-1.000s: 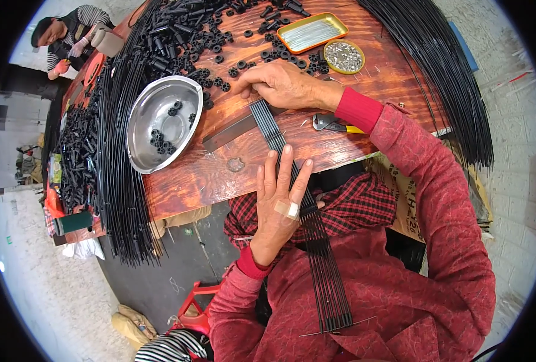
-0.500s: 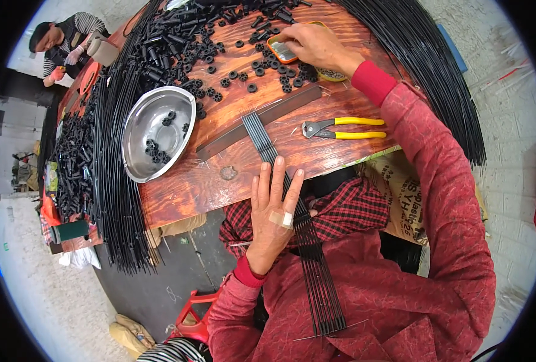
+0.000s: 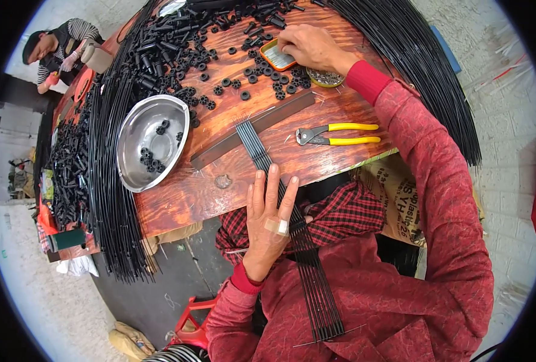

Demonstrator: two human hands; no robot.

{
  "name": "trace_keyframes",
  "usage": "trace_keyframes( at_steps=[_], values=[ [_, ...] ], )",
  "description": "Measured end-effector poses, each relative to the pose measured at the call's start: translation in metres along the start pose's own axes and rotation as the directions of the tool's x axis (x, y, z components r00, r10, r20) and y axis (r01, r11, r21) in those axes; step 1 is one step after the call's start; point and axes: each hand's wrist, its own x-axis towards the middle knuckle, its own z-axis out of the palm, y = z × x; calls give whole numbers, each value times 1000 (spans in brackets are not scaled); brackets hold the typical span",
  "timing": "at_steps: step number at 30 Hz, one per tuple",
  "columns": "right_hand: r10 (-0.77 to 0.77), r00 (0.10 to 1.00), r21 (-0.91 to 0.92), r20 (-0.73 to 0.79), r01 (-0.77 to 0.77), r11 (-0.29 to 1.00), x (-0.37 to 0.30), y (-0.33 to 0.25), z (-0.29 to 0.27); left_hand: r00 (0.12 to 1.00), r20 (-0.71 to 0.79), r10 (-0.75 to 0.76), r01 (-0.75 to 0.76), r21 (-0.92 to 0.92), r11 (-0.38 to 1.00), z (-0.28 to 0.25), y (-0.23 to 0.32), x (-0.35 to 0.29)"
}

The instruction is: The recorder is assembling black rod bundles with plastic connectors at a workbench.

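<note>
Wooden tabletop [image 3: 177, 208] spans 9 to 2 o'clock. Black rods [image 3: 313, 283] slant toward 5 o'clock, held by the left hand [image 3: 268, 224], fingers spread on top, thumb tip beyond. Near 12 o'clock, the right hand [image 3: 313, 48] curls over an orange tray [image 3: 268, 64], its grip impossible to tell.

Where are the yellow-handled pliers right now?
In the head view, the pliers lie right of centre on the wooden table near its front edge, below the right hand and the right end of the dark bar.
</note>
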Motion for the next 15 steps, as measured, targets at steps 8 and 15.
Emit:
trace_keyframes(
  at_steps=[8,15],
  values=[
    [37,995,75,-91,-30,997,8,-3,-1,1000,1,0,0,-7,1000,-1,0,-1],
    [-53,994,293,-94,79,953,7,-44,-10,1000,10,-12,12,-35,999,-1,1,0]
  ],
)
